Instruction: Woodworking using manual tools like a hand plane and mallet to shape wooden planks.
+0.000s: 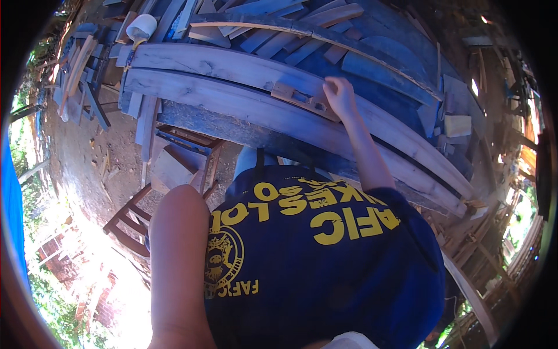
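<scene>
My right hand [340, 96] is over the two long planks, with the fingers curled in and the thumb close to them. Whatever may be inside the curl is hidden. Just left of it, a wooden block with a cut-out slot, like a hand plane [286, 93], lies across the seam between the far plank [221, 63] and the near plank [215, 99]. The hand is beside the block's right end; whether they touch, I cannot tell. My left arm [180, 256] rises from the lower edge and bends out of sight, and its hand does not show.
Under the planks runs a rough beam [203, 121]. A loose batten [314, 30] and many offcuts lie behind. At the far left stands a white rounded object [141, 26]. A wooden frame [131, 224] like a chair is on the ground at left, next to a pale block [173, 168].
</scene>
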Motion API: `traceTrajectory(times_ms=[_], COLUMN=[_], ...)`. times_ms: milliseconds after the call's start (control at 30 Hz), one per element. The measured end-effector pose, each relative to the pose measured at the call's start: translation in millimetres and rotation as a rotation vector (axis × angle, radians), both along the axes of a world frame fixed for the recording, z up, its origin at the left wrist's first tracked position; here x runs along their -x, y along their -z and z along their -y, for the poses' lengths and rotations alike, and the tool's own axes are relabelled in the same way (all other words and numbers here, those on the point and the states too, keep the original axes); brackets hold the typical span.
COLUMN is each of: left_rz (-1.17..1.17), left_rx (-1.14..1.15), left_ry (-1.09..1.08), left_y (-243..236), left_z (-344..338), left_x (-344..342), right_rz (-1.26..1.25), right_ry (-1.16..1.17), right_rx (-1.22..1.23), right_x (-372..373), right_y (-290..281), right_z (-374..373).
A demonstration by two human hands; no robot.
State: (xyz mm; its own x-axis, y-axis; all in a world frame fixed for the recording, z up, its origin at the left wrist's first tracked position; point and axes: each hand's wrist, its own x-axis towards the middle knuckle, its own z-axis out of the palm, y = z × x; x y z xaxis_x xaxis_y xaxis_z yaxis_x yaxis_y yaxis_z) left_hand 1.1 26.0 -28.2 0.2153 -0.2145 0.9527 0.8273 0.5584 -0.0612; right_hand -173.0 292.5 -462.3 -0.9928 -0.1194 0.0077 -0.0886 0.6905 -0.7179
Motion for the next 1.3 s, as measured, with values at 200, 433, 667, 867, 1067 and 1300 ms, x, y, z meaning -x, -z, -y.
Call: traceTrajectory(times_ms=[200, 433, 667, 867, 1067, 1300], left_rz=[-0.173, 0.124, 1.180, 1.469, 1.585, 1.894], left_rx=[-0.058, 0.004, -0.084, 0.274, 0.545, 0.310], left_ry=[-0.300, -0.382, -0.415, -0.122, 0.168, 0.480], left_y=[16.3, 145.4, 284.7, 303.4, 311.1, 344.5], left_z=[48.9, 127.2, 138.4, 101.0, 64.2, 14.1], left_x=[33.8, 60.1, 85.9, 100.5, 104.1, 112.0], right_rz=[0.043, 0.246, 0.320, 0.374, 0.304, 0.232], right_ry=[-0.204, -0.079, 0.069, 0.400, 0.488, 0.362], right_rx=[-0.258, -0.620, -0.393, -0.137, 0.697, 0.811], right_x=[99.1, 126.2, 110.2, 107.9, 25.6, -99.8], right_y=[11.7, 41.3, 31.3, 38.7, -48.1, -135.1], right_z=[86.0, 116.3, 109.3, 99.0, 22.8, -33.1])
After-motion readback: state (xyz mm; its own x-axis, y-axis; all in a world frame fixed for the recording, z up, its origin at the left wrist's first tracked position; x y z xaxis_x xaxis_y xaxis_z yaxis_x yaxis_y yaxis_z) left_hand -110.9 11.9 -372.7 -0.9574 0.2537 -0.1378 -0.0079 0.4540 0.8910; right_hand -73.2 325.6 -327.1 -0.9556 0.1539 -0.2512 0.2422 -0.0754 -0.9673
